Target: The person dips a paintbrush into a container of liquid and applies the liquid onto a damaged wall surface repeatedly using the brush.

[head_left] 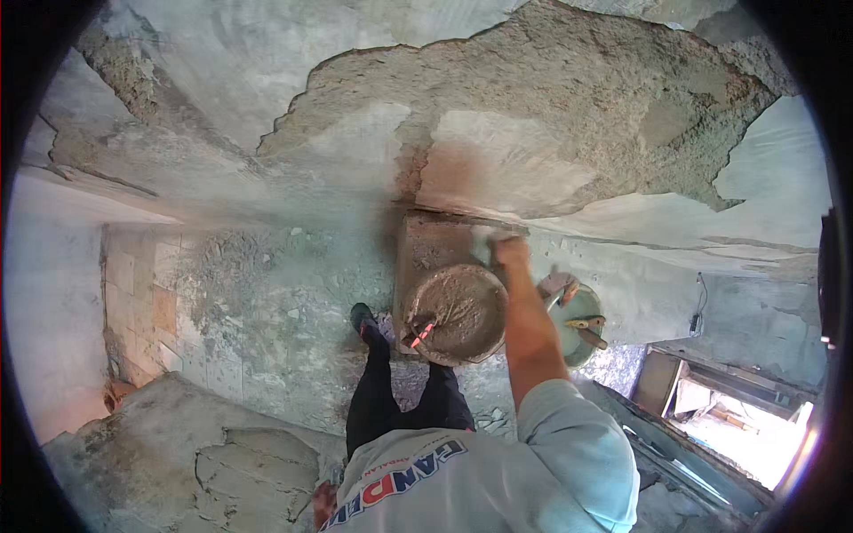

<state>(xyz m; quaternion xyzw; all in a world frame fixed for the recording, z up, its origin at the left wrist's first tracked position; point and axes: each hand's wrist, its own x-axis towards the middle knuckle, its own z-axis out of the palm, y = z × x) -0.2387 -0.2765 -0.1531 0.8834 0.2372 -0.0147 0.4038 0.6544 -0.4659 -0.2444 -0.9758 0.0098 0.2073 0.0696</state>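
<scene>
My right arm reaches forward past a round tub (pixel 505 330) of wet brown mortar. Closed in a fist, my right hand (pixel 512 252) is over the far right part of a mortar-stained board (pixel 407 266), close to the wall. A pale, blurred thing (pixel 482 245) shows beside its fingers; its kind cannot be made out. A tool with a red-orange handle (pixel 423 335) rests in the tub's near left side. Down at the lower edge, my left hand (pixel 324 506) shows only in part beside my shirt, its fingers mostly hidden.
A pale green bucket (pixel 579 357) with several handled tools (pixel 586 329) stands right of the tub. The wall (pixel 569 107) ahead has a large patch of missing plaster. Rubble (pixel 493 419) lies near my feet. At the lower right, a bright opening (pixel 733 426) shows.
</scene>
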